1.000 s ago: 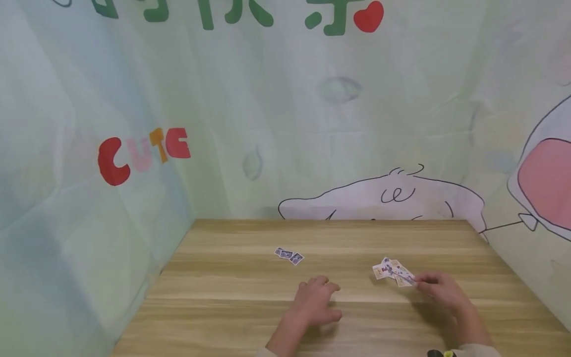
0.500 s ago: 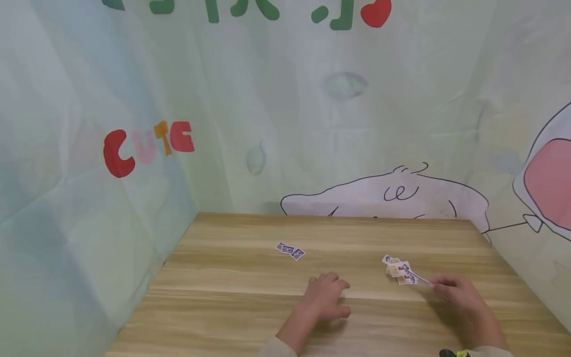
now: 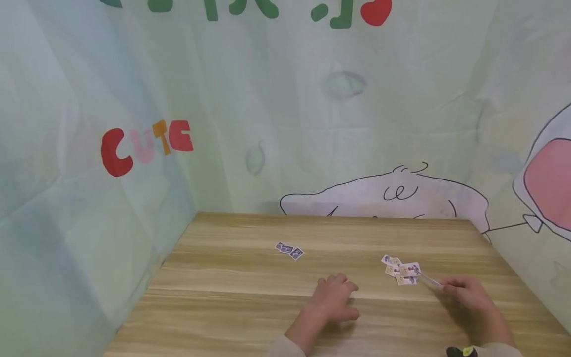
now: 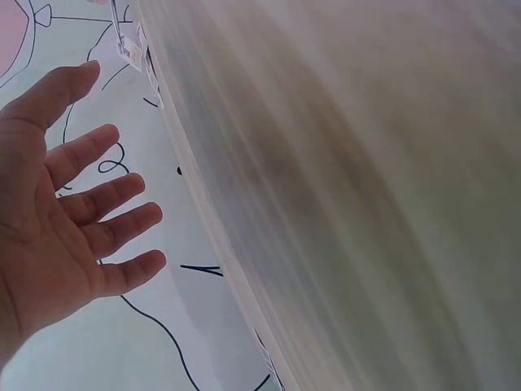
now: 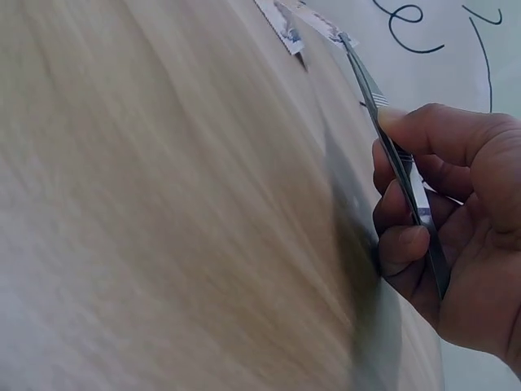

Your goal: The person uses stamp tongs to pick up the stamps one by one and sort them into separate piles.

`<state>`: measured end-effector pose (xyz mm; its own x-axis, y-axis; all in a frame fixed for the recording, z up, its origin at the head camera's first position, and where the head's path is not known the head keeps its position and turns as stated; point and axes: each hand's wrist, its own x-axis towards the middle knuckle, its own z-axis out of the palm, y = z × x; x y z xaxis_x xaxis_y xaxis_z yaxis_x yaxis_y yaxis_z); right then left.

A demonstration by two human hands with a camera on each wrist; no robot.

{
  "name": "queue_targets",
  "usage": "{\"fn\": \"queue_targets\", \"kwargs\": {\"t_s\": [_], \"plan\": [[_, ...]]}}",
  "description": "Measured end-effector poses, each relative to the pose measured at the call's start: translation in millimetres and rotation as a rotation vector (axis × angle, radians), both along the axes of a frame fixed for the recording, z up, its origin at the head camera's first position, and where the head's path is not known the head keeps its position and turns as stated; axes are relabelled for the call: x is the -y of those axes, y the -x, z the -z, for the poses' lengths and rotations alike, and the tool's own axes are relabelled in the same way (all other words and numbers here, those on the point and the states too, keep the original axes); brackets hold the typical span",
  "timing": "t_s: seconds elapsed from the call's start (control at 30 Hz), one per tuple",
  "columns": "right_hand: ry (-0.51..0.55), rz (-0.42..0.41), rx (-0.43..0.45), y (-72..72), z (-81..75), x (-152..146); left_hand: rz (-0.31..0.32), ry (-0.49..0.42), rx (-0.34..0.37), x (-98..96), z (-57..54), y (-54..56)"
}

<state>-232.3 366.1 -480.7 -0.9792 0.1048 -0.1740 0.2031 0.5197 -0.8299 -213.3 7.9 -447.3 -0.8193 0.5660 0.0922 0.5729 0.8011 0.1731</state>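
Tweezers (image 5: 368, 88) are gripped by my right hand (image 3: 470, 293), the thumb pressing one side and the fingers curled round them. At their tips is a stamp (image 3: 408, 270) with a toothed edge, above or on a group of overlapping stamps (image 3: 407, 280) at the right of the table; whether it touches them I cannot tell. In the right wrist view, the tips meet the stamp (image 5: 322, 23) at its edge. My left hand (image 3: 334, 297) is held low over the table, fingers spread and holding nothing; the left wrist view shows its palm (image 4: 49, 220).
Three purple stamps (image 3: 287, 249) lie in an overlapping row farther back and left on the wooden table (image 3: 223, 277). A printed cloth (image 3: 267, 114) surrounds the back and sides. A dark and yellow object (image 3: 461, 351) sits at my right cuff.
The tweezers and the stamp at their tips have moved right across the group, and the stamp has turned. My left hand has shifted slightly right. The head view has also shifted a little.
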Motion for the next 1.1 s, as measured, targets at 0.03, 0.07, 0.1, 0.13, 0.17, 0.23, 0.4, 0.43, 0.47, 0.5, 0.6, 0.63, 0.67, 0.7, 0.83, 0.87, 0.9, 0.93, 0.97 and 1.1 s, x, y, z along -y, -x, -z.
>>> {"fn": "queue_targets", "kwargs": {"t_s": [0.03, 0.07, 0.1, 0.13, 0.17, 0.23, 0.4, 0.43, 0.47, 0.5, 0.6, 0.63, 0.67, 0.7, 0.83, 0.87, 0.9, 0.93, 0.97, 1.1], "plan": [[0.002, 0.007, 0.011, 0.8, 0.2, -1, 0.001, 0.001, -0.001, -1.1, 0.2, 0.4], [0.001, 0.014, 0.018, 1.5, 0.4, -2, 0.003, 0.004, 0.001, -2.1, 0.5, 0.7], [-0.006, 0.024, 0.027, 2.2, 0.6, -2, 0.004, 0.006, 0.003, -3.2, 1.1, 1.2], [-0.014, 0.024, 0.027, 2.6, 0.7, -3, 0.005, 0.008, 0.006, -4.3, 1.4, 1.7], [-0.026, 0.02, 0.024, 3.0, 0.9, -3, 0.005, 0.01, 0.009, -5.4, 1.5, 2.2], [-0.057, 0.01, 0.006, 4.0, 1.2, -3, 0.003, 0.016, 0.011, -7.3, 1.8, 3.1], [-0.117, -0.001, -0.006, 6.5, 0.1, -1, -0.006, 0.033, 0.009, -9.3, 1.5, 3.4], [-0.124, -0.001, -0.006, 6.7, -0.4, 0, -0.008, 0.035, 0.009, -9.4, 1.4, 3.2], [-0.129, 0.002, -0.002, 6.8, -0.8, 0, -0.01, 0.035, 0.012, -9.3, 1.2, 2.8], [-0.141, -0.004, -0.011, 6.7, -1.1, 0, -0.011, 0.034, 0.013, -9.4, 1.0, 2.5], [-0.151, -0.014, -0.036, 5.0, -2.1, 1, -0.013, 0.033, 0.018, -9.6, 1.2, 1.6], [-0.151, -0.012, -0.042, 4.2, -2.5, 1, -0.012, 0.032, 0.018, -9.7, 1.1, 1.5], [-0.148, -0.008, -0.043, 3.3, -2.9, 2, -0.011, 0.031, 0.019, -9.8, 1.2, 1.3], [-0.144, -0.006, -0.046, 2.5, -3.3, 2, -0.009, 0.033, 0.018, -9.9, 1.3, 1.3], [-0.14, 0.019, -0.031, 2.0, -5.2, 2, -0.008, 0.039, 0.011, -10.0, 0.9, 1.4], [-0.145, 0.022, -0.028, 2.3, -5.6, 2, -0.009, 0.039, 0.008, -10.0, 0.7, 1.6], [-0.152, 0.025, -0.028, 2.7, -6.1, 2, -0.01, 0.04, 0.005, -10.0, 0.4, 1.7], [-0.158, 0.03, -0.024, 3.0, -6.5, 3, -0.01, 0.038, 0.003, -9.7, 0.0, 1.7], [-0.154, 0.034, -0.016, 2.7, -6.9, 3, -0.009, 0.036, 0.001, -9.4, -0.3, 1.6], [-0.017, 0.076, 0.065, -4.1, -9.0, 9, -0.007, 0.015, 0.01, -5.0, -1.4, -1.5]]}}
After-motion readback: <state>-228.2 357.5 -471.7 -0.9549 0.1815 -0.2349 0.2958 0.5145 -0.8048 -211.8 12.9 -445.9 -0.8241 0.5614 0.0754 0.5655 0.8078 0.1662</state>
